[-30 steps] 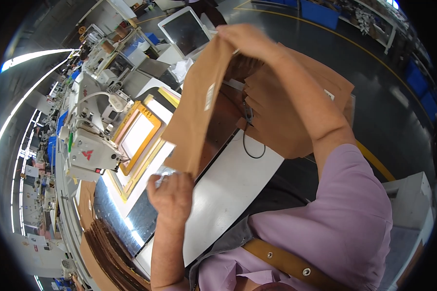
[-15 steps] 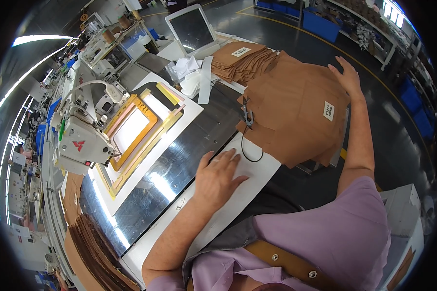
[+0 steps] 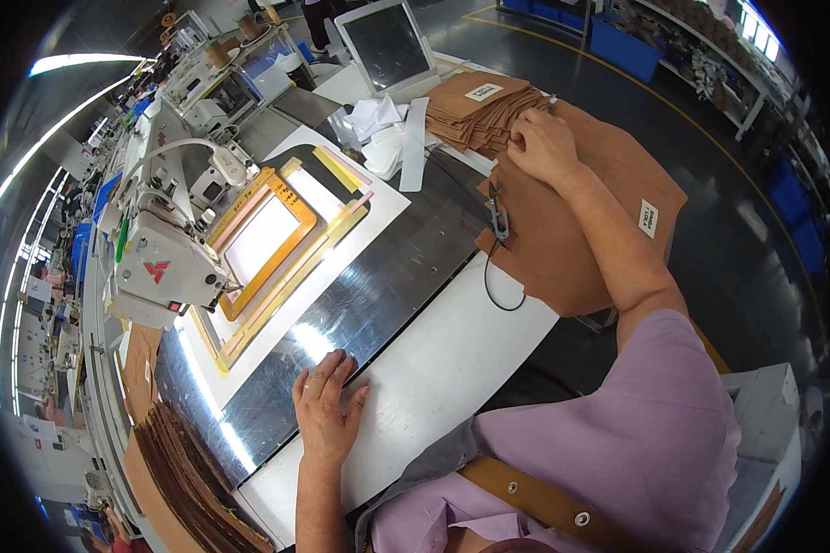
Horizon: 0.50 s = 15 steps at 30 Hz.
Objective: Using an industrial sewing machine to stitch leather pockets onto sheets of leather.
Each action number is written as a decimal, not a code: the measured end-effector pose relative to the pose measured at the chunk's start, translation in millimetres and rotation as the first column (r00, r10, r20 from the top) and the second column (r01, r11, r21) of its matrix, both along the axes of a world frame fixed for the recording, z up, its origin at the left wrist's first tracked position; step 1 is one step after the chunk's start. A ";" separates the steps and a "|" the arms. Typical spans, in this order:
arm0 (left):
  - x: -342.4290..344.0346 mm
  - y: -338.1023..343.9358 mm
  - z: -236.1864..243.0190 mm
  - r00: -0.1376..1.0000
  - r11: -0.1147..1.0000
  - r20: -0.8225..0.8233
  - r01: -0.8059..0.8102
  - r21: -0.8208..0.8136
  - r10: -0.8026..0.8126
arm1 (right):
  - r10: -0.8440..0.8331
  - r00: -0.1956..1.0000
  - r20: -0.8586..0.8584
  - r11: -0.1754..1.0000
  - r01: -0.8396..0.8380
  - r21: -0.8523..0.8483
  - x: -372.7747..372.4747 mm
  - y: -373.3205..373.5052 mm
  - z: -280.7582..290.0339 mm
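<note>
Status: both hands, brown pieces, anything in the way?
Right hand curled at the brown pieces, grip unclear. Left hand open, empty, at near edge of metal plate. Grey corded tool on brown pieces, possible obstruction.

- By the right fingers, the fabric panels are showing plain brown; farther right, a label is carrying black print on white.
- Beyond those fingers, the stack is repeating the brown.
- Ahead of the left fingers, the metal plate is gleaming silver-grey with white glare streaks, and the frame is glowing orange-yellow.
- Right of them, the tabletop is showing white.
- Behind the right fingers, the sleeve is showing lilac.
</note>
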<state>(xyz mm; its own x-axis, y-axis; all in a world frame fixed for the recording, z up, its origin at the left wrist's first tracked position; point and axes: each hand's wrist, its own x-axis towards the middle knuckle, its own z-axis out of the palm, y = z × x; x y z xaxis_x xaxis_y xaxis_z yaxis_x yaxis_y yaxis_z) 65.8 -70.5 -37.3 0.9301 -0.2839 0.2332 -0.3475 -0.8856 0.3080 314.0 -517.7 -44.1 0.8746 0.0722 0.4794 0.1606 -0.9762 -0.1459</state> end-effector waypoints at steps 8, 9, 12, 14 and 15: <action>18.5 4.7 -13.3 0.983 0.999 0.182 -0.020 -0.028 0.025 | 0.536 0.840 0.081 0.844 -0.530 -0.083 17.1 109.3 5.3; 20.8 6.0 -18.0 0.981 0.999 0.192 -0.023 -0.034 0.029 | 0.539 0.838 0.087 0.842 -0.532 -0.093 24.1 115.0 1.1; 19.6 7.0 -27.8 0.963 1.000 0.270 -0.026 0.009 0.022 | 0.432 0.885 -0.171 0.878 -0.456 -0.145 40.9 123.9 1.4; 16.8 6.2 -26.0 0.964 0.999 0.265 -0.030 0.017 0.024 | 0.436 0.887 -0.155 0.868 -0.460 -0.190 46.3 128.2 -2.2; 17.7 6.4 -24.8 0.965 0.999 0.262 -0.030 0.031 0.021 | 0.438 0.889 -0.135 0.859 -0.458 -0.230 49.0 130.6 -1.4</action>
<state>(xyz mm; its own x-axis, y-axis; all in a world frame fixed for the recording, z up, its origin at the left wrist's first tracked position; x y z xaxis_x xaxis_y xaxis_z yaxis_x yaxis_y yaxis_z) 83.4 -64.1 -62.2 0.8450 -0.2727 0.4600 -0.3889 -0.9038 0.1787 363.0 -387.2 -45.6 0.7515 0.5728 0.3272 0.5877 -0.8067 0.0623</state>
